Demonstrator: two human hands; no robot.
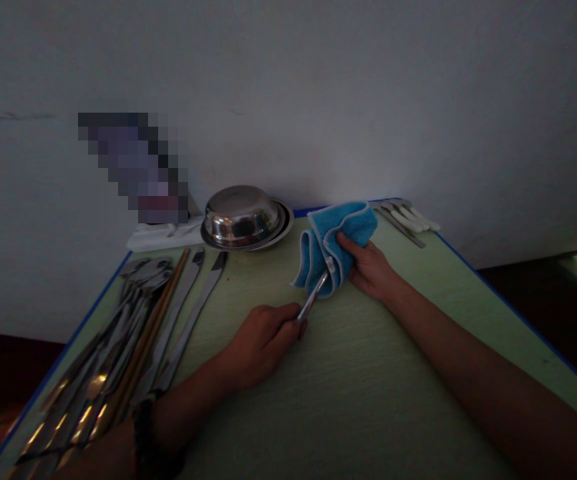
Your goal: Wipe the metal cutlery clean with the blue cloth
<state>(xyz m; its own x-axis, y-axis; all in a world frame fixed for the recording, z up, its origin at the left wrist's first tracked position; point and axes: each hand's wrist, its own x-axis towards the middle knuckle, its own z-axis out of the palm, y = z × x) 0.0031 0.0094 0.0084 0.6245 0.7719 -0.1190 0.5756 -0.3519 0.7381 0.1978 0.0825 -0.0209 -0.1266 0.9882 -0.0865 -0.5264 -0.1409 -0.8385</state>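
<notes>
My left hand (268, 343) is closed round the handle of a shiny metal utensil (313, 298), which slants up to the right. Its far end is covered by a folded blue cloth (341, 223) with pale edging, so I cannot tell what kind of cutlery it is. My right hand (372, 270) grips the cloth from the right side, thumb on top, around the utensil's end. Both hands are above the middle of the green table (348, 393).
Spoons (151, 272), wooden chopsticks (161, 307) and table knives (208, 293) lie along the left. Upturned metal bowls (242, 217) stand at the back by the wall. Forks with white handles (411, 217) lie at the back right. A pixelated object (138, 167) leans at back left.
</notes>
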